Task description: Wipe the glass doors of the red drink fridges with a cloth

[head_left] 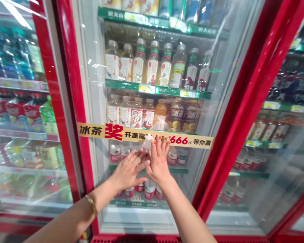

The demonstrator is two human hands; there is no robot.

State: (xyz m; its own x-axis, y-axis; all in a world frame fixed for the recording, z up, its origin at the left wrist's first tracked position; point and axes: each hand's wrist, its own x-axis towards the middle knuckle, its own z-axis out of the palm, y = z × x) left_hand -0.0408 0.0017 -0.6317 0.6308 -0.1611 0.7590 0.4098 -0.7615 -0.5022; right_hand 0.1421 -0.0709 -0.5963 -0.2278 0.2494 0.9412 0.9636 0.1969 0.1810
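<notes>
My left hand (130,168) reaches up to the glass door (93,101) of a drinks fridge, its fingers stretched out and its thumb apart. Beside it, my right hand (158,162) lies with straight fingers against the door, its fingertips over the printed strip (98,131). A small crumpled white piece, like a tissue (148,141), shows between the hands, touching the left fingertips and the side of the right index finger. How much of it lies beneath the hands is hidden. The strip is pale yellow with black and red lettering and crosses the door's width.
Behind the glass, several bottles (152,67) stand in rows on green-edged shelves (126,84). A red frame (228,135) borders the door on the right. Another fridge with drinks (17,114) stands on the left, and further drinks (271,130) show on the right.
</notes>
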